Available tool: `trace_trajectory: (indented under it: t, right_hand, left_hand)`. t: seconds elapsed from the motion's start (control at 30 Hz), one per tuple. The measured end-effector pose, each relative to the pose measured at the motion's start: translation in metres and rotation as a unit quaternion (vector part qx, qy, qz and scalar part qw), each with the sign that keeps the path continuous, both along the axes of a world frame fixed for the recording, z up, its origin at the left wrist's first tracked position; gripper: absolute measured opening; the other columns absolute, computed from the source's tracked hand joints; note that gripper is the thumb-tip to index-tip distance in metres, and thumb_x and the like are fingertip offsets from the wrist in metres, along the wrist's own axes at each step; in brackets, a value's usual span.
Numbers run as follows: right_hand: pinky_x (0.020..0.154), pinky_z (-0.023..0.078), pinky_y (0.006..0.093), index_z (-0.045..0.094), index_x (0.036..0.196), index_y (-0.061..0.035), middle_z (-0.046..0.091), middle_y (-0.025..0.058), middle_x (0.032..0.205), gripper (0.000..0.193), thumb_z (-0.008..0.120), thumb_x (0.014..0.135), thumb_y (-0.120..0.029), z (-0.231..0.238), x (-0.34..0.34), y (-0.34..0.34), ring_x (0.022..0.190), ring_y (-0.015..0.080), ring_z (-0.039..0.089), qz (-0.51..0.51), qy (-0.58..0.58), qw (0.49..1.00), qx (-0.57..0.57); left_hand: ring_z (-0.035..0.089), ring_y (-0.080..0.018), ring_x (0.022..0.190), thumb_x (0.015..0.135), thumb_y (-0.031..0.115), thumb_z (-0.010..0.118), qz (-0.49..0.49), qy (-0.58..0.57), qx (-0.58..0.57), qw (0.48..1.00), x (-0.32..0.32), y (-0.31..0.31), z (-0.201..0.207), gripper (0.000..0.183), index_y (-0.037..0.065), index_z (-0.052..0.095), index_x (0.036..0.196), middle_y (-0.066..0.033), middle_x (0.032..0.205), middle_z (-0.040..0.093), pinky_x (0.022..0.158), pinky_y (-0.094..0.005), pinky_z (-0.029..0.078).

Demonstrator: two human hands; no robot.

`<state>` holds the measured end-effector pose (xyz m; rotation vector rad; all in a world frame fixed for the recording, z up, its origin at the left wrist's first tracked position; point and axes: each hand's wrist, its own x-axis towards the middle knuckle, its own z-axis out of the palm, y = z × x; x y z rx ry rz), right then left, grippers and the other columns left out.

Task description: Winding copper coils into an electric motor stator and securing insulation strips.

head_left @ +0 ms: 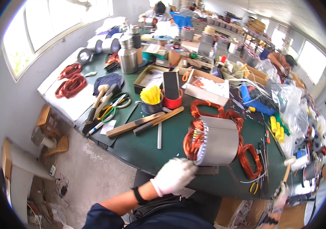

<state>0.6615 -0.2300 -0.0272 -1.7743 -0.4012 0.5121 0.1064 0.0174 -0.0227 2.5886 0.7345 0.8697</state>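
Note:
A grey metal motor stator (219, 141) lies on its side on the green table, with copper windings (193, 143) bulging from its left end and white slot liners along the rim. My left hand (176, 174), in a white glove, is at the lower left of that end, close to the rim; motion blur hides its fingers. At the lower right, my gloved right hand (281, 194) grips the wooden handle of a mallet (286, 174) with a pale head. More copper coils (250, 162) lie along the stator's right side, and another coil (207, 108) rests behind it.
Two wooden sticks (145, 124), scissors (113, 108) and a hammer (96, 101) lie to the left. A phone (171, 86) stands in a red holder by yellow strips (151, 94). Yellow-handled pliers (254, 187) lie near the right edge. Other people work farther back.

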Motion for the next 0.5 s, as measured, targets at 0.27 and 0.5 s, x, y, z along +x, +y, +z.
trace_trajectory:
  t: [0.27,0.5]
  right_hand:
    - [0.036,0.037,0.0251,0.049,0.102,-0.0096,0.040,-0.0005,0.068,0.009,0.047,0.106,-0.017,0.031,-0.208,0.046,0.045,0.0086,0.040,0.086,-0.097,0.987,0.096]
    - [0.040,0.039,0.0272,0.050,0.098,-0.0047,0.041,0.0010,0.067,0.016,0.057,0.102,-0.018,0.077,-0.291,0.101,0.046,0.0102,0.042,0.159,-0.099,0.967,0.172]
  left_hand:
    - [0.055,-0.0398,0.133,0.083,0.014,0.080,0.370,0.156,0.038,0.915,-0.174,0.092,0.007,0.059,-0.002,0.061,0.136,-0.0220,0.140,0.061,0.112,-0.0483,0.045]
    - [0.067,-0.0362,0.103,0.085,0.018,0.075,0.296,0.236,-0.034,0.925,-0.112,0.120,-0.006,0.030,-0.002,0.069,0.106,-0.0187,0.105,0.069,0.090,-0.0477,0.056]
